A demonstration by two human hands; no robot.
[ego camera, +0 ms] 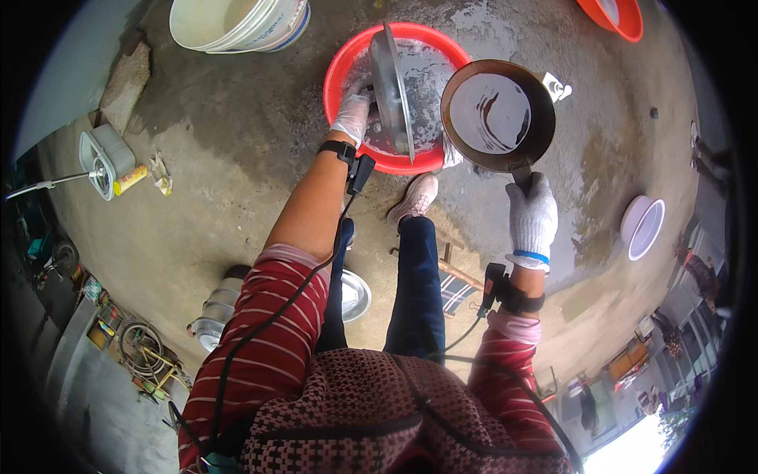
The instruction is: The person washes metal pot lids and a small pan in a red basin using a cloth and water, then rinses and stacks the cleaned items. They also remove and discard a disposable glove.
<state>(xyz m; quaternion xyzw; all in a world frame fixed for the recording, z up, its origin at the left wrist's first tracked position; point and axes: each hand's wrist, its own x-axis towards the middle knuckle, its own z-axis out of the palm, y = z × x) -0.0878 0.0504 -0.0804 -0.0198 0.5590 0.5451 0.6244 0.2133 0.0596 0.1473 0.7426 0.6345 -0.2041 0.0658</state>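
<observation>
My left hand (355, 112), in a thin clear glove, holds a metal pot lid (392, 95) by its knob side, tilted up on edge over a red plastic basin (459, 44). Sudsy water (423, 71) fills the basin. In a white knitted glove, my right hand (533, 207) grips the handle of a brown-rimmed pan (542, 124), held to the right of the basin with its inside facing up. Liquid with a few ripples shows in the pan. Beyond the pan stands a white pump bottle (555, 89), partly hidden by it.
A large white bucket (237, 26) stands at the upper left, a grey bin (112, 148) farther left. An orange-red basin (622, 18) is at the upper right, a pale purple basin (642, 228) at the right. Near my legs are a folding stool (456, 290) and a metal lid or basin (355, 296).
</observation>
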